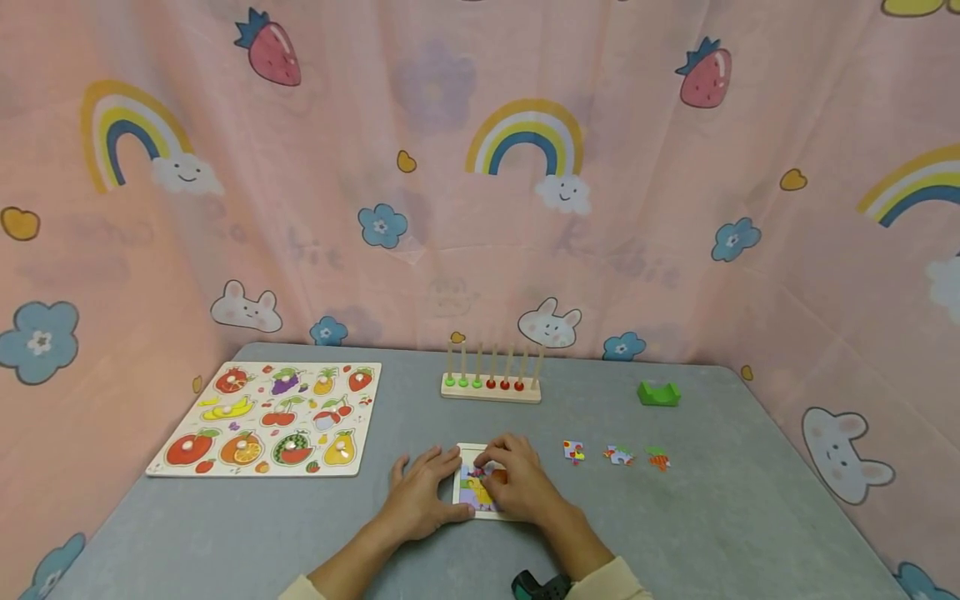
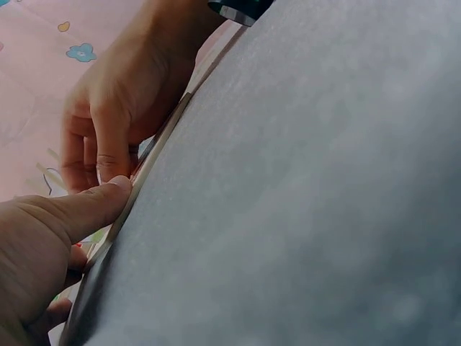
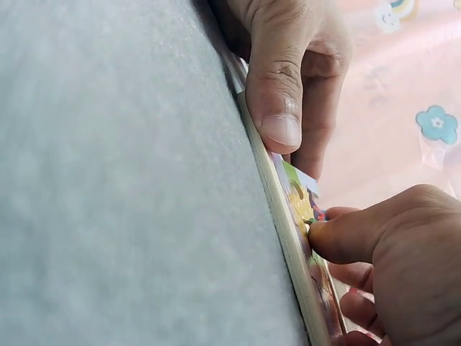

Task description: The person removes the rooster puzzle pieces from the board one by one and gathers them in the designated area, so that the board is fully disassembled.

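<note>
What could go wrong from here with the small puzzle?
The piece that the right hand seems to pinch looks tilted in the right wrist view, so it might catch on its neighbours or go in askew.

The puzzle tray could slide if the left hand, resting against its edge, eased off.

Three loose pieces lie to the right of the tray; a careless sweep of the right hand might scatter them.

I have the puzzle tray (image 1: 493,516) on the surface (image 1: 750,517), my left hand (image 1: 423,498) at its left edge, my right hand (image 1: 521,483) over its right part. Left of the tray lies the fruit board (image 1: 251,421); behind it, the peg rack (image 1: 491,393); right of it, three loose pieces (image 1: 619,455) in a row; farther right and behind it, the block (image 1: 659,396).
</note>
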The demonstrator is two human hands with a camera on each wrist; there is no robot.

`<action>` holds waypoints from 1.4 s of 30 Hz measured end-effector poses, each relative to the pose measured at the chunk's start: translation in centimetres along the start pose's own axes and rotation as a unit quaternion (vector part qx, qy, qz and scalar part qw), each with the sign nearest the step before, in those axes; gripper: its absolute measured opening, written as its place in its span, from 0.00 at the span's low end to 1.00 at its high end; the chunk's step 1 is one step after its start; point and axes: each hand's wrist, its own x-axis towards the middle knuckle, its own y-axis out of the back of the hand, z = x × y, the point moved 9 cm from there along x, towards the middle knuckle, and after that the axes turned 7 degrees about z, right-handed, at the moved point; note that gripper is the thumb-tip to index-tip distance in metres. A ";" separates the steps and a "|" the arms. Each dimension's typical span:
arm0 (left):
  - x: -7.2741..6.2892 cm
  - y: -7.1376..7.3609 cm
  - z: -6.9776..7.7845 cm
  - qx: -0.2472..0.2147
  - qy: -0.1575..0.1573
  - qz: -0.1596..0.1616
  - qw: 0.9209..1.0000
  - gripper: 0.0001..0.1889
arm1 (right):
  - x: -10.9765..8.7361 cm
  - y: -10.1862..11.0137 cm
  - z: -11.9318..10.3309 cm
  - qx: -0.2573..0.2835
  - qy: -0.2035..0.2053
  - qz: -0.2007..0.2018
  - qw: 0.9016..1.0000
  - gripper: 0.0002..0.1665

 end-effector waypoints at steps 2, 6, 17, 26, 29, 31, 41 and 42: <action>0.0 0.0 0.0 0.001 0.000 0.000 1.000 0.39 | 0.0 0.2 -0.2 0.002 0.006 0.007 1.000 0.10; 0.0 0.0 0.0 0.002 -0.001 0.001 1.000 0.39 | -0.1 0.4 -0.7 0.003 0.024 0.012 1.000 0.10; -0.1 0.0 0.1 0.006 -0.010 0.011 1.000 0.33 | -0.1 0.2 -0.7 -0.012 0.026 -0.004 1.000 0.11; -0.1 0.1 0.2 0.018 -0.015 0.021 0.999 0.33 | -0.1 -0.2 -1.0 -0.023 0.040 -0.026 0.999 0.17; -0.1 0.2 0.2 0.018 -0.016 0.021 0.999 0.33 | -0.1 -0.5 -1.0 -0.035 0.032 -0.041 0.998 0.17; -0.1 0.3 0.3 0.017 -0.015 0.021 1.000 0.33 | 0.0 -0.8 -1.0 -0.044 0.025 -0.052 0.997 0.16; -0.1 0.3 0.3 0.019 -0.016 0.023 0.999 0.34 | 0.1 -0.1 -1.2 -0.025 0.019 -0.043 0.999 0.14; -0.1 0.3 0.3 0.017 -0.016 0.023 0.999 0.34 | 0.1 0.2 -1.2 -0.021 0.016 -0.042 0.999 0.14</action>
